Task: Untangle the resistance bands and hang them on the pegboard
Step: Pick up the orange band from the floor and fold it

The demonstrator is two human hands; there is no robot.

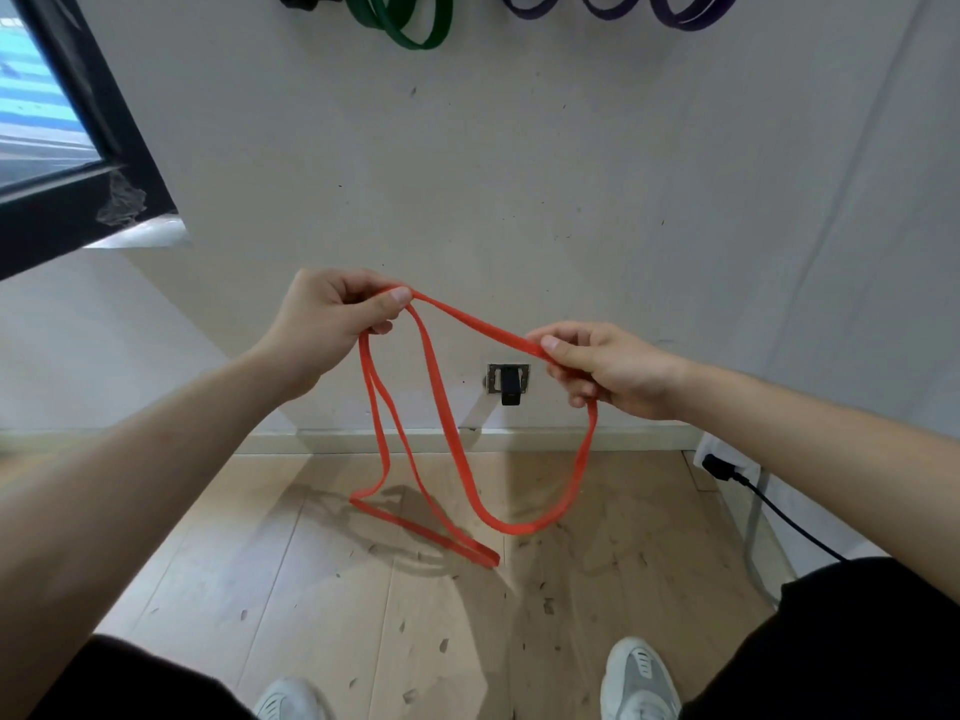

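Black window frame (pixel 52 226) sits far on our left. Next comes our left hand (pixel 327 324). Its thumb and first finger pinch the orange band (pixel 514 528) up high, and the other fingers curl in. From that pinch, strands drop down in long loops. One loop hangs low by the wooden floor (pixel 311 589); we cannot tell if it touches. Another strand runs across to our right hand (pixel 613 371), which pinches it too, thumb on top. A second loop sags under that hand.

We think the band is nearly free, with just a fold or a twist left in it. To do this bit well, we should hold one spot tight with the left hand and let the right hand slide along the band, so the twist can roll out. Pull slowly. A stretchy band can snap back if a pinch slips. When it hangs as one big ring, we can lift it up to the wall.

At the top edge, a green band (pixel 410 41) hangs already, with purple bands (pixel 685 20) to its right. Far right, a black cable (pixel 722 467) runs down by the wall.
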